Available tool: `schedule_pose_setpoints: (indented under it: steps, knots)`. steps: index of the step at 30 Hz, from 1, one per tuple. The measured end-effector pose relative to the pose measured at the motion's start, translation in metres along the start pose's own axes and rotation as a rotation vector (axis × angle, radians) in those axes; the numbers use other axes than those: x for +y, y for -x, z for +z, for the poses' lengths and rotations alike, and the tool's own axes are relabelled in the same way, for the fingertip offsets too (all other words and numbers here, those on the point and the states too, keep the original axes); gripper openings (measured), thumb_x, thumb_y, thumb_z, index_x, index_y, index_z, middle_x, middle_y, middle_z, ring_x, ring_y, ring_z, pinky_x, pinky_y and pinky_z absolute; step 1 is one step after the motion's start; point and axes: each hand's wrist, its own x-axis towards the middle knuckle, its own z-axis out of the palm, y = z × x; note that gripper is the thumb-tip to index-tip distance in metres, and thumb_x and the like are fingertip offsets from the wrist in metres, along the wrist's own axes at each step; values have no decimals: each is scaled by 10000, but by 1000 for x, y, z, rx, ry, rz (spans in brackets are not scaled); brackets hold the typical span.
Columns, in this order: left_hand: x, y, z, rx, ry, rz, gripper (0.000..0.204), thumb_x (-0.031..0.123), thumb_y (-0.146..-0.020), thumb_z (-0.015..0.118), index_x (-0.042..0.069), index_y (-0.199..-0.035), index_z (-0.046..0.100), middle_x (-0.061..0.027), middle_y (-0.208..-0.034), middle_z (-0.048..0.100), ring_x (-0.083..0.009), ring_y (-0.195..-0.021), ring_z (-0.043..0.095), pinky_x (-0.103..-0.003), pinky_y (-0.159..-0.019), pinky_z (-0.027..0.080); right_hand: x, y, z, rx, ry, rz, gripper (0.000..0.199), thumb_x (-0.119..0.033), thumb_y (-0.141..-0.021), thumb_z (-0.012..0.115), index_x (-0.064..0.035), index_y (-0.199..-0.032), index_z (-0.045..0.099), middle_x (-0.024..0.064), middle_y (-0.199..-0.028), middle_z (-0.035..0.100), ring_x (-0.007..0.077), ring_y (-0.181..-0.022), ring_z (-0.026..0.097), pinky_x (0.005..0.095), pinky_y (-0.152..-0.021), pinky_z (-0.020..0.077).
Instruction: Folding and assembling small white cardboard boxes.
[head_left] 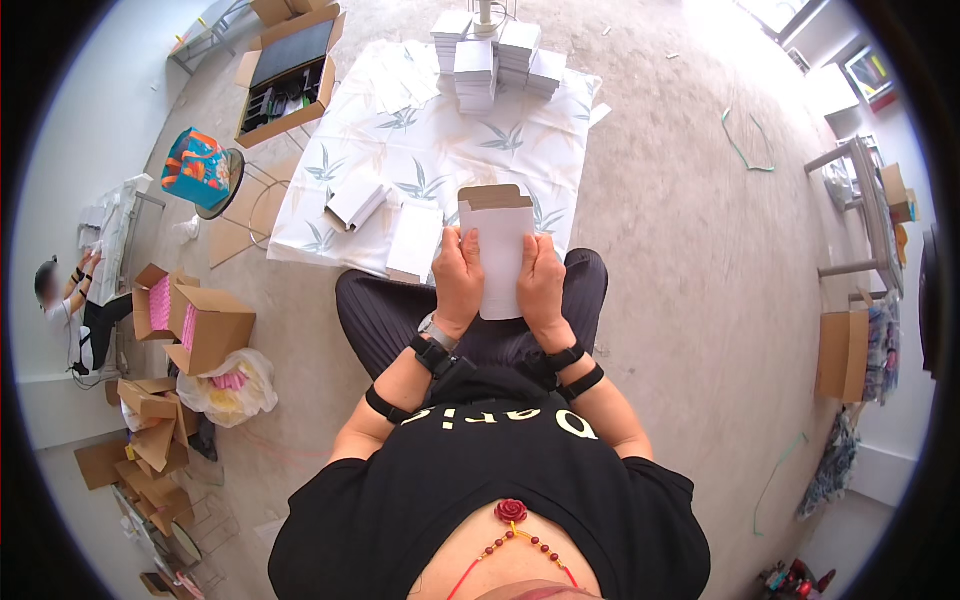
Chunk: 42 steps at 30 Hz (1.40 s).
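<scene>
Above my lap, at the near edge of the table, I hold a white carton between both hands. Its far end stands open, with a flap up and brown board showing inside. My left hand grips its left side, thumb on the white face. On the opposite side my right hand grips it the same way. Left of the carton, another white carton lies at the table edge. A folded-up white carton with open ends lies tilted beyond it.
A leaf-patterned cloth covers the table. Stacks of white cartons and flat white sheets lie at its far side. Left stand a stool with a blue bag, cardboard boxes and a seated person at another table.
</scene>
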Motion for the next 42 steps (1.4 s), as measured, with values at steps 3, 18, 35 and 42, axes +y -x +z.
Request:
schedule_pose_setpoints:
  steps: [3, 18, 35, 42]
  knots:
    - [3, -1, 3, 16, 52, 30, 238, 200, -1088, 517, -4, -969, 548, -209, -758, 631, -362, -652, 629, -422, -613, 483, 0, 4, 2, 40, -26, 24, 312, -250, -1108, 474, -4, -924, 533, 248, -681, 603, 423, -602, 623, 475, -527, 445]
    - [-10, -10, -1, 31, -23, 70, 266, 214, -1100, 471, 26, -926, 546, -234, -716, 584, -439, -662, 600, -468, -591, 452, 1, 14, 1, -12, -64, 34, 257, -244, -1110, 453, -25, -1009, 541, 263, -768, 628, 458, -713, 654, 503, -582, 467]
    - [-21, 17, -12, -233, -15, 108, 572, 195, -1073, 504, -97, -1533, 331, -325, -1436, 507, -398, -1310, 541, -425, -1051, 457, 12, 16, -14, -207, 119, -160, 554, -172, -1071, 445, 49, -1558, 298, 352, -1302, 598, 494, -1127, 631, 486, -911, 539]
    - [-30, 30, -28, -414, 273, -121, 549, 176, -1077, 525, -35, -1554, 354, -212, -1242, 681, -243, -1090, 677, -322, -941, 511, -2, 26, -49, -341, -153, 93, 581, -45, -1003, 623, -37, -1548, 421, 176, -1101, 662, 172, -792, 660, 299, -726, 541]
